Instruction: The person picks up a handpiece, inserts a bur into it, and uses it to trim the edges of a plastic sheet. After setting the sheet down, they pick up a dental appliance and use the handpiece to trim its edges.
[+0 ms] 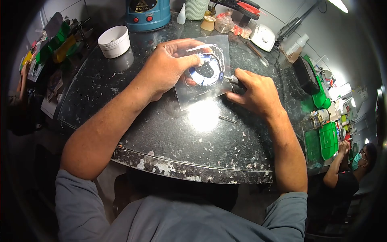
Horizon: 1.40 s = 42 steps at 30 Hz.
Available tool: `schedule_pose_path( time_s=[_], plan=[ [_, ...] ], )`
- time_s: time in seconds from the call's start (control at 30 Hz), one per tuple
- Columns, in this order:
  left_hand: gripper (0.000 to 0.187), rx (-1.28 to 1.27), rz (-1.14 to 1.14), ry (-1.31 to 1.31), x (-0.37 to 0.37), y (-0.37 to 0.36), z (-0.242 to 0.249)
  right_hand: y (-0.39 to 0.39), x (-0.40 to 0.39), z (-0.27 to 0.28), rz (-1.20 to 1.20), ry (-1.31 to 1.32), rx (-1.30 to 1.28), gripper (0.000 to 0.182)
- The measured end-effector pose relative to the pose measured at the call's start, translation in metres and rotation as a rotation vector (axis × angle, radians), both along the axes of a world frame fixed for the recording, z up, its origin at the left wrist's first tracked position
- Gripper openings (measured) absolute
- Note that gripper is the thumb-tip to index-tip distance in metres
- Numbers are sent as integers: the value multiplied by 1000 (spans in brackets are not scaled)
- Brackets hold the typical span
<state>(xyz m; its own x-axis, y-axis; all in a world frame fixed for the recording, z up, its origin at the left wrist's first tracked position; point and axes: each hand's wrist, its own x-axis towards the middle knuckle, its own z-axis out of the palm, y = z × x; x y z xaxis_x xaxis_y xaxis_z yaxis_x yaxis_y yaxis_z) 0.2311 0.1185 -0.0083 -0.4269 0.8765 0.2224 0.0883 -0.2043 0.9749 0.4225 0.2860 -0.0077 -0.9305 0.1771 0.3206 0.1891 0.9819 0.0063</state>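
My left hand (pixel 171 60) pinches a clear plastic sheet (pixel 181 99), thumb in front and fingers seen through it behind. The sheet is tilted above the bench. It carries a ring-shaped outline (pixel 218 55), with blue and white glints around a dotted dark middle. At the sheet's right edge, my right hand (pixel 258 90) is closed around a small dark-handled metal tool (pixel 234 80). Its tip meets the sheet near the ring; the fingers partly cover it, so its exact kind cannot be made out. Below lies a thin metal rod (pixel 228 119) on the bench.
The black, paint-chipped bench (pixel 169 137) reflects bright light. A white tub (pixel 114 41) and a blue machine (pixel 148 15) stand at the back left. Behind the sheet are a squeeze bottle (pixel 181 15) and a white device (pixel 263 38). Green bins (pixel 328 139) and a masked person (pixel 350 169) are at right.
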Motion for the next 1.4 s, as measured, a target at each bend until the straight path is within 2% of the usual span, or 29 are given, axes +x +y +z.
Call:
schedule_pose_path(
  time_s=[0.8,1.2,1.4],
  plan=[
    [30,4,7,0,0,1,-2,-1,-1,-2,4,36,35,37],
    [36,10,4,-16,1,0,0,0,0,-3,27,47,42,36],
    [36,19,-10,-131,-1,1,2,-4,-2,-2,-49,207,72,32]
  ],
)
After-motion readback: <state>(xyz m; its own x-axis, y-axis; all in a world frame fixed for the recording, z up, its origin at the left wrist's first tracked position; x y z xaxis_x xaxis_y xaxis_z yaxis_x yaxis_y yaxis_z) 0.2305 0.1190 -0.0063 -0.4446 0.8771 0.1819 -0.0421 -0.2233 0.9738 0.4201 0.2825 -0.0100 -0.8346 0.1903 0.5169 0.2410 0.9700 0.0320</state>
